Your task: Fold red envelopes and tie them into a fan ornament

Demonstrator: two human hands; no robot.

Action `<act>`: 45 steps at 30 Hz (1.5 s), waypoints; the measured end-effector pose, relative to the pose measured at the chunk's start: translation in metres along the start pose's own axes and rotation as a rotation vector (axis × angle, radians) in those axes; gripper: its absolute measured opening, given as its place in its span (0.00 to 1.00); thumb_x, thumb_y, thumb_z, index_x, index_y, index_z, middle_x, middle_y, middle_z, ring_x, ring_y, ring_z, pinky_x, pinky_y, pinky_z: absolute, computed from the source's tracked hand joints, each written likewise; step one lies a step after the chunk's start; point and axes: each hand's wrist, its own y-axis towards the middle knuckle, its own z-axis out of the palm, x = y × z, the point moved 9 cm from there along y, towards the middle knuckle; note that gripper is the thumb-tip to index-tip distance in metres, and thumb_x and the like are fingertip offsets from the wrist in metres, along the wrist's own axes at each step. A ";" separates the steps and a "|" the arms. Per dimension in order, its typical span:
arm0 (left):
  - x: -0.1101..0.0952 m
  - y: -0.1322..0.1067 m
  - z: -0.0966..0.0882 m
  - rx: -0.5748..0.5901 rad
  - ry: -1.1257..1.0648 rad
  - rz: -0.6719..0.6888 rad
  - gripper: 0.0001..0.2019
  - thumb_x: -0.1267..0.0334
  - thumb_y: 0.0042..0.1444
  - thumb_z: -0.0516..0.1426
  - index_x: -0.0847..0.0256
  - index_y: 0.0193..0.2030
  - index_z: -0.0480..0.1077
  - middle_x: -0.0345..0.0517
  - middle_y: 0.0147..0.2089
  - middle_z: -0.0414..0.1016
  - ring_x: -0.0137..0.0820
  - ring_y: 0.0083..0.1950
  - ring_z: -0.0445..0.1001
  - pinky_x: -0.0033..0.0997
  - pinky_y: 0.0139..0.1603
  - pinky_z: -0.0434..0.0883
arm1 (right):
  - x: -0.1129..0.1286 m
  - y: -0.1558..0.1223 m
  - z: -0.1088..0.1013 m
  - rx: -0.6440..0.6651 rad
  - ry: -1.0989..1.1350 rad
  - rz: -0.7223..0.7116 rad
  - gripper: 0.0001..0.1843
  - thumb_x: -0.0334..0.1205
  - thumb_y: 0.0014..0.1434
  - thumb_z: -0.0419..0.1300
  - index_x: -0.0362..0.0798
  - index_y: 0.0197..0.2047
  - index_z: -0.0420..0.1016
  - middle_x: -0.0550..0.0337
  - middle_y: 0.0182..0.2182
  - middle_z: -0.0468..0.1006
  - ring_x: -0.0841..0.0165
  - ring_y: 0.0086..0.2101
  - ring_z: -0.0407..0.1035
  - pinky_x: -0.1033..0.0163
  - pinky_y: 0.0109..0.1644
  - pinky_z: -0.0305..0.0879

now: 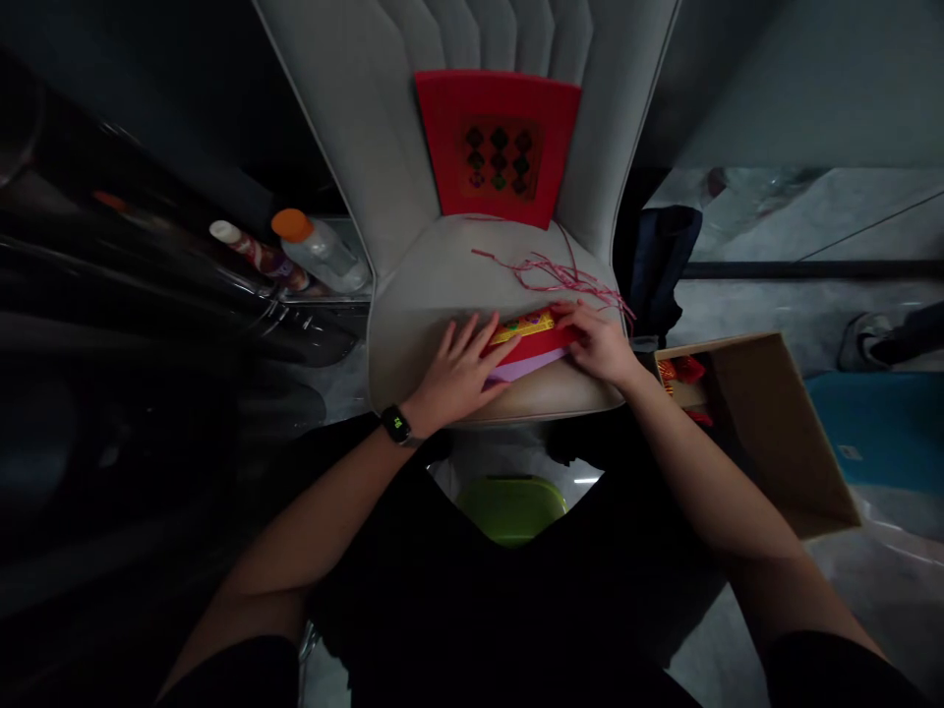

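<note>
On a chair seat, the left hand presses spread fingers flat on a red paper stack while the right hand curls over its end; light, thin and floppy, it is probably best pinched at the edges.

Things on and around the chair seat

A paper stack lies at the seat's front edge, the left hand on its left end and the right hand on its right end. Strings lie behind it. A card leans on the chair back. Bottles stand left of the chair, a box right.
</note>
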 end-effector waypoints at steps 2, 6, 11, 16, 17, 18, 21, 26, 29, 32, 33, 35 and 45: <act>-0.010 -0.003 0.012 0.012 0.038 0.024 0.38 0.49 0.64 0.62 0.50 0.78 0.58 0.56 0.84 0.42 0.62 0.82 0.43 0.73 0.77 0.46 | -0.003 -0.005 0.004 0.103 -0.104 0.027 0.28 0.26 0.50 0.57 0.49 0.55 0.75 0.46 0.68 0.72 0.53 0.71 0.61 0.35 0.76 0.49; -0.015 -0.005 0.023 0.001 0.058 0.030 0.33 0.48 0.68 0.58 0.52 0.77 0.60 0.58 0.83 0.42 0.61 0.83 0.42 0.74 0.77 0.43 | 0.005 -0.010 0.007 0.261 -0.289 0.082 0.38 0.28 0.50 0.61 0.45 0.66 0.70 0.41 0.75 0.59 0.45 0.75 0.47 0.27 0.76 0.38; -0.009 -0.003 0.028 -0.001 0.006 0.081 0.27 0.56 0.72 0.55 0.50 0.76 0.61 0.56 0.83 0.44 0.57 0.83 0.42 0.74 0.77 0.47 | 0.034 -0.019 0.026 0.320 -0.367 0.040 0.42 0.47 0.63 0.64 0.45 0.76 0.59 0.41 0.78 0.49 0.46 0.77 0.39 0.30 0.78 0.29; -0.003 -0.006 0.029 -0.034 -0.097 0.119 0.24 0.56 0.72 0.54 0.48 0.73 0.65 0.53 0.82 0.50 0.55 0.83 0.42 0.75 0.77 0.46 | 0.041 -0.040 0.051 0.310 -0.376 0.061 0.47 0.62 0.69 0.58 0.48 0.80 0.50 0.45 0.79 0.45 0.48 0.77 0.40 0.33 0.79 0.31; -0.002 -0.007 0.029 -0.042 -0.118 0.119 0.24 0.57 0.72 0.54 0.48 0.73 0.66 0.52 0.82 0.51 0.54 0.83 0.43 0.75 0.77 0.46 | 0.040 -0.043 0.052 0.309 -0.374 0.069 0.46 0.63 0.69 0.57 0.49 0.80 0.49 0.46 0.79 0.45 0.48 0.77 0.40 0.33 0.79 0.31; -0.003 -0.008 0.029 -0.048 -0.135 0.117 0.23 0.57 0.72 0.54 0.48 0.73 0.66 0.52 0.81 0.53 0.54 0.83 0.43 0.75 0.77 0.46 | 0.038 -0.045 0.053 0.307 -0.372 0.073 0.46 0.63 0.69 0.56 0.50 0.80 0.49 0.47 0.79 0.45 0.48 0.77 0.40 0.33 0.79 0.30; -0.004 -0.010 0.031 -0.041 -0.156 0.103 0.24 0.60 0.72 0.54 0.49 0.73 0.67 0.53 0.81 0.53 0.54 0.83 0.43 0.75 0.78 0.46 | 0.034 -0.047 0.049 0.306 -0.364 0.071 0.46 0.64 0.69 0.56 0.52 0.80 0.49 0.49 0.79 0.45 0.48 0.77 0.40 0.33 0.79 0.29; -0.005 -0.010 0.035 -0.023 -0.148 0.081 0.25 0.61 0.72 0.53 0.50 0.74 0.65 0.52 0.82 0.51 0.54 0.83 0.42 0.74 0.78 0.44 | 0.032 -0.041 0.044 0.318 -0.354 0.064 0.48 0.66 0.66 0.59 0.53 0.80 0.50 0.51 0.79 0.46 0.47 0.77 0.39 0.31 0.79 0.26; -0.005 -0.010 0.034 -0.029 -0.138 0.080 0.25 0.61 0.72 0.53 0.50 0.74 0.65 0.53 0.82 0.51 0.54 0.83 0.42 0.74 0.78 0.45 | 0.031 -0.038 0.044 0.325 -0.364 0.047 0.49 0.67 0.66 0.59 0.51 0.80 0.51 0.49 0.79 0.47 0.47 0.77 0.39 0.32 0.79 0.26; -0.006 -0.010 0.034 -0.032 -0.126 0.082 0.24 0.60 0.73 0.52 0.51 0.74 0.65 0.53 0.82 0.51 0.54 0.83 0.41 0.73 0.78 0.46 | 0.029 -0.037 0.044 0.329 -0.363 0.043 0.50 0.67 0.65 0.60 0.51 0.80 0.51 0.49 0.79 0.47 0.47 0.77 0.39 0.32 0.79 0.26; -0.005 -0.010 0.034 -0.031 -0.127 0.080 0.24 0.60 0.73 0.52 0.50 0.74 0.65 0.53 0.82 0.51 0.54 0.83 0.41 0.73 0.78 0.45 | 0.030 -0.037 0.044 0.329 -0.361 0.046 0.50 0.67 0.65 0.60 0.52 0.80 0.51 0.49 0.79 0.46 0.47 0.77 0.39 0.31 0.79 0.26; -0.004 -0.010 0.036 -0.031 -0.136 0.077 0.25 0.60 0.73 0.52 0.49 0.75 0.64 0.52 0.82 0.50 0.54 0.84 0.40 0.73 0.79 0.45 | 0.033 -0.038 0.043 0.316 -0.364 0.059 0.50 0.67 0.65 0.60 0.52 0.80 0.50 0.49 0.79 0.44 0.46 0.77 0.38 0.31 0.79 0.26; 0.001 -0.008 0.037 -0.044 -0.175 0.068 0.26 0.58 0.73 0.52 0.46 0.76 0.61 0.49 0.82 0.49 0.54 0.83 0.42 0.74 0.78 0.46 | 0.061 -0.054 0.066 0.374 -0.398 0.093 0.53 0.69 0.66 0.56 0.44 0.80 0.48 0.42 0.79 0.40 0.45 0.77 0.36 0.35 0.80 0.33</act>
